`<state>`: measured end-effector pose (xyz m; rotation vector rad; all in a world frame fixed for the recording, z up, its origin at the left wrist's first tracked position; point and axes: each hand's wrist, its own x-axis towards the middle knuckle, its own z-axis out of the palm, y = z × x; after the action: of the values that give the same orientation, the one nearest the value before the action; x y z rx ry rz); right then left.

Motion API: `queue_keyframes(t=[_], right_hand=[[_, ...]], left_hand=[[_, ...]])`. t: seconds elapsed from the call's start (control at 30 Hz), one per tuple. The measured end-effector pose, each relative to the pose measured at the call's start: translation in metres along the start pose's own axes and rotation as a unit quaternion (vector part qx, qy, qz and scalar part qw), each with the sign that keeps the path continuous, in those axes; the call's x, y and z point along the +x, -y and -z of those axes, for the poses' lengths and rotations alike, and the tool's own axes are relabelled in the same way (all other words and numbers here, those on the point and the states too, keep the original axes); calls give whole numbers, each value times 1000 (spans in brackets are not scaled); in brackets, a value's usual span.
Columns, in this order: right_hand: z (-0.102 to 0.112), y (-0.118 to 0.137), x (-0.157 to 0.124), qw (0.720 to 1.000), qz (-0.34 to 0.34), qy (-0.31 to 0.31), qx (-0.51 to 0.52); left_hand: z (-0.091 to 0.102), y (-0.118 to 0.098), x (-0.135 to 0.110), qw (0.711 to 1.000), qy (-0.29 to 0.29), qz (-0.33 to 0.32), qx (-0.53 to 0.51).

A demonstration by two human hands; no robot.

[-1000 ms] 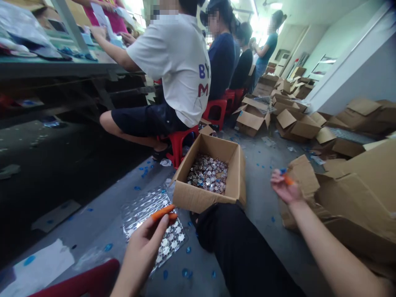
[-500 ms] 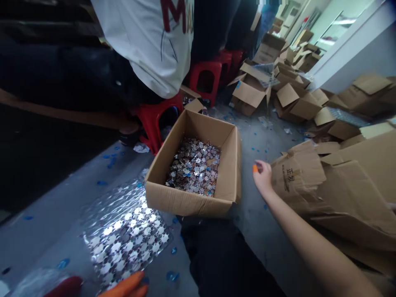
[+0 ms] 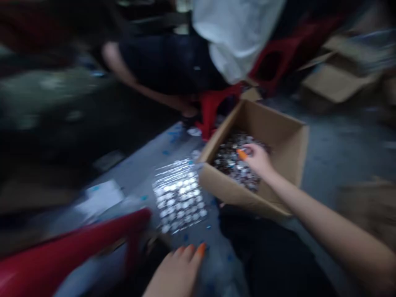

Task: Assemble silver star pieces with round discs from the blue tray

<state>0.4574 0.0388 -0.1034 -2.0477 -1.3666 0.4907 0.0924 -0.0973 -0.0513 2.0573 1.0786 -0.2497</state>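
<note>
My right hand (image 3: 257, 160) reaches over a cardboard box (image 3: 244, 198) that holds a heap of small shiny metal pieces (image 3: 230, 165). Its thumb wears an orange finger cover; the fingers curve loosely with a gap to the thumb, and I see no piece between them. Low in the middle, my left hand (image 3: 177, 270) stretches its fingers forward, back upward, also with an orange cover. It appears to hold nothing, though blur softens both hands. Beyond it on the floor lies a clear plastic sheet (image 3: 179, 198) with rows of round silvery pieces.
A red stool (image 3: 213, 109) and a seated person's leg (image 3: 148, 95) are just behind the box. Another red stool part (image 3: 108, 231) juts in at lower left. Opened cardboard boxes (image 3: 337, 82) stand at upper right. Blue scraps (image 3: 185, 237) dot the floor.
The view has swung left, so the box appears farther right. My right hand has moved from beside the box to over its metal pieces. More of my left hand now shows.
</note>
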Motion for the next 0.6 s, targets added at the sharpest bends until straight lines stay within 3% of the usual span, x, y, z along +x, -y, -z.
queue_keyframes(t=[0.1,0.2,0.3,0.4,0.5,0.6], right_hand=[[-12,53,-12,996,79,-1,-29],[-38,137,-30,970,231,78,25],[-65,248,-75,894,395,181,107],[-101,353,-130,832,487,240,117],[-146,437,-175,778,547,293,99],[-196,502,-207,722,608,331,16]], left_hand=[[20,-32,1,993,57,-12,101],[28,-28,4,992,65,6,105],[25,-18,3,993,71,33,91],[23,-14,3,997,53,45,44],[30,-12,-2,999,-14,42,-18],[43,-8,-19,992,-106,34,-53]])
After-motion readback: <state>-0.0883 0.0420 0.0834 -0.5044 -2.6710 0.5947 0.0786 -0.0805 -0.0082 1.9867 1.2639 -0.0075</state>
